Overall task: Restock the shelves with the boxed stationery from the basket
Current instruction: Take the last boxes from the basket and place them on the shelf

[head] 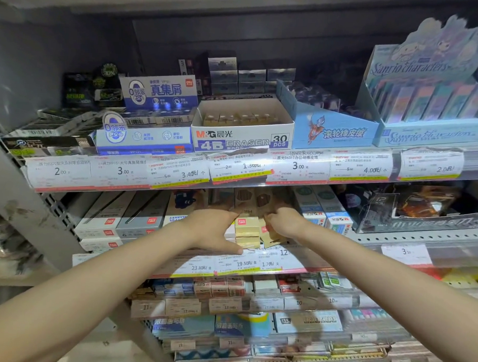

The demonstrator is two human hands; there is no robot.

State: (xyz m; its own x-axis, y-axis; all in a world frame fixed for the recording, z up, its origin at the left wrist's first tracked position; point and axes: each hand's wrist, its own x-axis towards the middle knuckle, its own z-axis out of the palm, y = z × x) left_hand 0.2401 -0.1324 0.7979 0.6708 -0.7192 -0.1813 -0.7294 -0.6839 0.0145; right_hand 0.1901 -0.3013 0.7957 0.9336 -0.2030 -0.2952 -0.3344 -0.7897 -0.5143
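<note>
Both my arms reach into the second shelf from the top. A stack of cream boxed stationery with red logos stands at the shelf's front. My left hand lies against the stack's left side, fingers on top and thumb along the bottom. Just right of the stack, my right hand curls its fingers round a tilted tan box. The basket is out of view.
Grey pen boxes lie to the left, blue-white boxes to the right. The shelf above holds an eraser carton and blue display boxes. Price-tag strips front each shelf. Lower shelves hold several more boxes.
</note>
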